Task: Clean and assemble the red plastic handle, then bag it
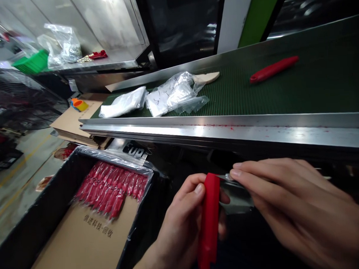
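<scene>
My left hand point(183, 225) grips a red plastic handle point(209, 224) upright, below the conveyor's metal edge. My right hand point(292, 209) pinches a small metal blade point(229, 179) against the top of that handle. Another red handle point(273, 69) lies alone on the green conveyor belt point(284, 90) at the far right. To my lower left a plastic-lined box point(67, 234) holds a row of several red handles point(112, 189) on a cardboard sheet.
Clear plastic bags point(168, 96) and a white bag point(123, 103) lie on the belt's left end, beside a pale wooden piece point(206, 77). Flat cardboard point(74, 123) is stacked left of the conveyor. A green bin point(32, 61) and bags sit on a far steel counter.
</scene>
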`<state>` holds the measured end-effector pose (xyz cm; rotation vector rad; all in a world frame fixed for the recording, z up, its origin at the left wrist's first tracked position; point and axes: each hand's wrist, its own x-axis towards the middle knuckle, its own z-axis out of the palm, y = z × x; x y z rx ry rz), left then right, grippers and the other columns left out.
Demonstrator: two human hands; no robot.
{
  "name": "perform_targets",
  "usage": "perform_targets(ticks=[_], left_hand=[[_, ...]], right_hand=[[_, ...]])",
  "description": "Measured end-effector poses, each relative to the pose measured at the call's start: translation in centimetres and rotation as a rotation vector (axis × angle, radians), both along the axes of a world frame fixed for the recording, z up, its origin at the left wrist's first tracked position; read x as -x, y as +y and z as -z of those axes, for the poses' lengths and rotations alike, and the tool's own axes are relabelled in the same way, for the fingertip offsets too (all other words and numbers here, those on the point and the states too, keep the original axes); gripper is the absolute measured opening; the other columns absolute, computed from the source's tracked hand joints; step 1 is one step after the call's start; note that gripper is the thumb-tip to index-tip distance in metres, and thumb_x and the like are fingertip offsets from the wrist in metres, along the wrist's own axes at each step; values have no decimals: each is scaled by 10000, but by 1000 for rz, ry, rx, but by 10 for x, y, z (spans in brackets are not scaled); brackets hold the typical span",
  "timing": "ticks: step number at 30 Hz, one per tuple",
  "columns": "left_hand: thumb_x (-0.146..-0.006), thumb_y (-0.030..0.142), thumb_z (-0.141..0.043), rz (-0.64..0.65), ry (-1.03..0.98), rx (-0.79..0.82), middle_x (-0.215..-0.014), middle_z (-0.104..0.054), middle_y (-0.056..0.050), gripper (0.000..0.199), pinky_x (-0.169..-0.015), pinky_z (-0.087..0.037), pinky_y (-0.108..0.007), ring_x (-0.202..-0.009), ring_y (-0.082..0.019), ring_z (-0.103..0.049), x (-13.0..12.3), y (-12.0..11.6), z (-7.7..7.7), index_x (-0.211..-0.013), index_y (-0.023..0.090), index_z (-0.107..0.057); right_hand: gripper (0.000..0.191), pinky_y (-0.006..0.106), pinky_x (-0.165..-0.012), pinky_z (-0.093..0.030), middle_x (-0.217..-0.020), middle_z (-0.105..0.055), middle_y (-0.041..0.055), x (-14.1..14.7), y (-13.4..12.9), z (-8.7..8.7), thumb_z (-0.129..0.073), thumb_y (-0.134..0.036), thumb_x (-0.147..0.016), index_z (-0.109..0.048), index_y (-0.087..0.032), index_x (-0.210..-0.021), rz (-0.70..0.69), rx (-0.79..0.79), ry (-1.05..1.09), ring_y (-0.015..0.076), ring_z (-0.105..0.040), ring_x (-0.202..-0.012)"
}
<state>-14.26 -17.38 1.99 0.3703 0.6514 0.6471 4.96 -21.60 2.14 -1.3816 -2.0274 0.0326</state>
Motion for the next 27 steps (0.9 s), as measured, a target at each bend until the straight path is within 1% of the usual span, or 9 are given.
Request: perform_targets(ticks=[4, 8, 12, 15, 18, 21, 24, 27], left_hand=[[-954, 298, -497, -4, 31, -11, -872, -664, -57, 151, -534, -458, -169, -559, -101, -622, 0, 0, 0, -1012, 177, -566], [-956, 301, -485, 0, 50, -11, -855, -651, -51, 152, -522, -451, -164, -554, -100, -611, -1, 2, 1, -1005, 177, -558], [-947, 303, -496, 0, 71, 0, -845, -637, -45, 142, -503, -447, -164, -542, -97, -596, -2, 3, 2, -995, 178, -543], [-944, 311, -510, 8, 99, 26, -832, -627, -38, 141, -495, -468, -164, -563, -95, -587, -2, 4, 0, -1000, 187, -546], [-942, 324, -533, -11, 141, 55, -827, -600, -17, 143, -488, -501, -170, -611, -99, -577, -2, 7, -3, -1027, 213, -561], [-944, 336, -529, -10, 161, 9, -861, -596, -13, 151, -482, -500, -173, -581, -81, -550, -2, 12, -5, -1028, 218, -572], [-961, 341, -492, 3, 144, -38, -860, -596, -16, 165, -485, -487, -169, -544, -65, -515, -3, 17, -5, -1029, 210, -566], [-963, 299, -484, -25, 89, -40, -849, -582, -27, 135, -508, -484, -161, -614, -86, -528, -4, 21, -5, -1022, 196, -548]], right_hand=[[351, 382, -908, -429, -1192, -649, 64, 0, 1, 0, -506, -56, -924, -608, -193, -1231, -5, 6, 13, 199, -582, -1108], [377, 372, -908, -428, -1183, -647, 59, 0, 0, 3, -510, -47, -915, -600, -187, -1253, -14, 24, 3, 191, -582, -1087], [395, 376, -899, -428, -1203, -635, 64, -1, -2, 7, -520, -64, -915, -582, -180, -1288, -10, 19, -14, 204, -577, -1085], [396, 376, -892, -419, -1202, -633, 62, 1, -5, 10, -525, -72, -924, -576, -181, -1301, -10, 27, -34, 202, -568, -1070], [371, 373, -880, -409, -1168, -643, 69, 6, -8, 11, -510, -35, -917, -607, -152, -1256, -37, 16, -38, 194, -561, -1026], [366, 369, -853, -405, -1134, -650, 88, 13, -13, 12, -509, 10, -889, -637, -111, -1211, -73, -11, -25, 195, -560, -980], [387, 379, -853, -405, -1136, -645, 95, 18, -18, 14, -521, 18, -875, -634, -113, -1221, -86, -6, 7, 207, -562, -986], [415, 390, -868, -404, -1149, -640, 84, 23, -23, 17, -527, 17, -860, -627, -136, -1232, -103, -1, 15, 215, -557, -990]])
